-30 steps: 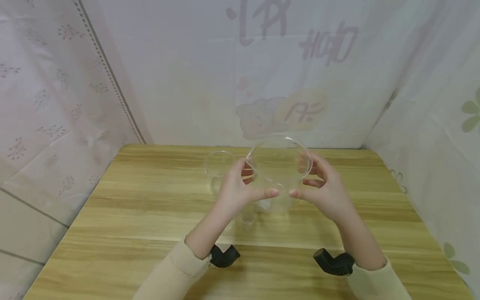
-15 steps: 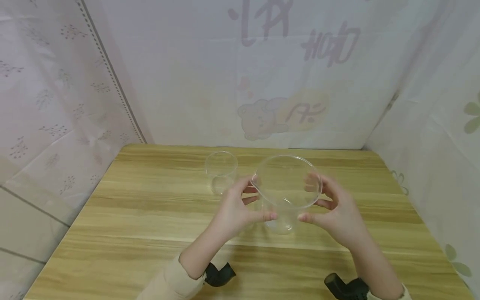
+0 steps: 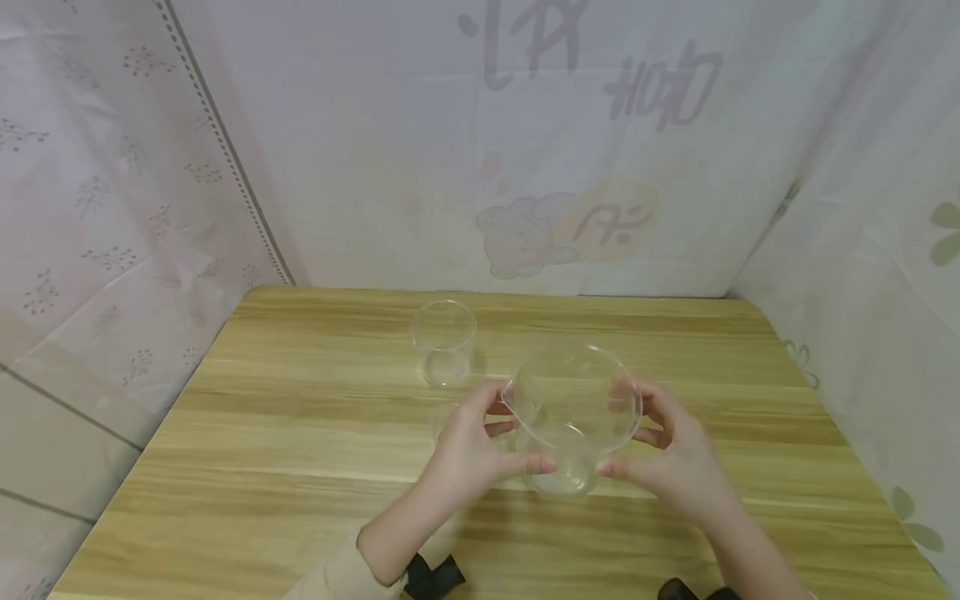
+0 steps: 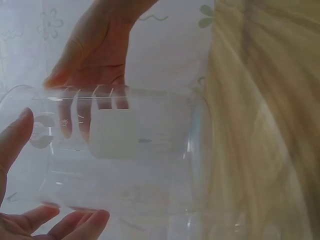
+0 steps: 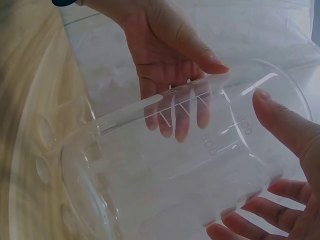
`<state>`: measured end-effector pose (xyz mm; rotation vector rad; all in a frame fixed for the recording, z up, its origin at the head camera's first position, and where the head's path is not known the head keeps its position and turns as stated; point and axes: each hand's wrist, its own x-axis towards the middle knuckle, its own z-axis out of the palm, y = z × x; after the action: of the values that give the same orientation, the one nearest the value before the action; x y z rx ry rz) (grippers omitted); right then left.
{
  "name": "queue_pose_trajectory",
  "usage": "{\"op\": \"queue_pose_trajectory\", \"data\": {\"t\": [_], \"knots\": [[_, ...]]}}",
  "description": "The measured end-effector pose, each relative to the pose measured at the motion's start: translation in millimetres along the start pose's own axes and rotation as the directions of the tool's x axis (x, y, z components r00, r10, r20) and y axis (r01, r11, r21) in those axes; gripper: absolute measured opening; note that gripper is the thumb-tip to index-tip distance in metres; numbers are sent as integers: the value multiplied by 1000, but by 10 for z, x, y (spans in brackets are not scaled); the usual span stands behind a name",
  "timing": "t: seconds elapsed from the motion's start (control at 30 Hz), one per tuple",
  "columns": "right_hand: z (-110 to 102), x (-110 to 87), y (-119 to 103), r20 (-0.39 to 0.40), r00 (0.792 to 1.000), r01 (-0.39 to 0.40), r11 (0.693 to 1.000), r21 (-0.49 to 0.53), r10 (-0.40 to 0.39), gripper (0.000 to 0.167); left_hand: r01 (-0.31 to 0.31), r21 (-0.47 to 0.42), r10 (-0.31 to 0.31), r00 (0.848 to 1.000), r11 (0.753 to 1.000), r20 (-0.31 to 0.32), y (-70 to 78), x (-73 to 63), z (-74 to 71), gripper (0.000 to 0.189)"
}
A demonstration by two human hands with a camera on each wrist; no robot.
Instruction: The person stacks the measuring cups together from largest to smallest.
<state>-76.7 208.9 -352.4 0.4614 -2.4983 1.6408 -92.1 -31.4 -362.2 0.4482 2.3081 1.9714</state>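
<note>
Both hands grip a large clear glass beaker [image 3: 577, 396] with a pouring lip, one from each side. My left hand [image 3: 476, 446] has its thumb on the near wall and its fingers curled round the left side. The right hand [image 3: 671, 446] mirrors this grip on the other side. White graduation marks and a pale label patch [image 4: 114, 134] show on the beaker in the left wrist view. Its base [image 5: 82, 185] is low, close over the wooden tabletop. A smaller clear beaker [image 3: 444, 417] shows partly behind the left hand, mostly hidden.
Another clear beaker [image 3: 446, 342] stands upright at the back, left of the hands. The wooden table [image 3: 300, 400] is bounded by printed fabric curtains [image 3: 360, 167] at the back and both sides. Dark wrist camera mounts [image 3: 433, 577] hang below the sleeves.
Both hands have carried the large beaker down and toward the person, slightly to the right, keeping the same grip. The beaker at the back has stayed in place.
</note>
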Motion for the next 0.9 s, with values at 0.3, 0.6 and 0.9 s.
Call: {"op": "queue_pose_trajectory", "data": {"t": [0.3, 0.6, 0.9], "knots": [[21, -74, 160, 22, 999, 24, 999, 20, -25, 84, 33, -13, -33, 999, 999, -2, -139, -74, 81, 66], [64, -73, 348, 41, 995, 84, 994, 72, -87, 84, 8, -3, -8, 1000, 1000, -10, -256, -83, 121, 65], [87, -61, 493, 71, 994, 72, 994, 80, -78, 82, 18, 19, -18, 1000, 1000, -16, -338, -75, 148, 64]]}}
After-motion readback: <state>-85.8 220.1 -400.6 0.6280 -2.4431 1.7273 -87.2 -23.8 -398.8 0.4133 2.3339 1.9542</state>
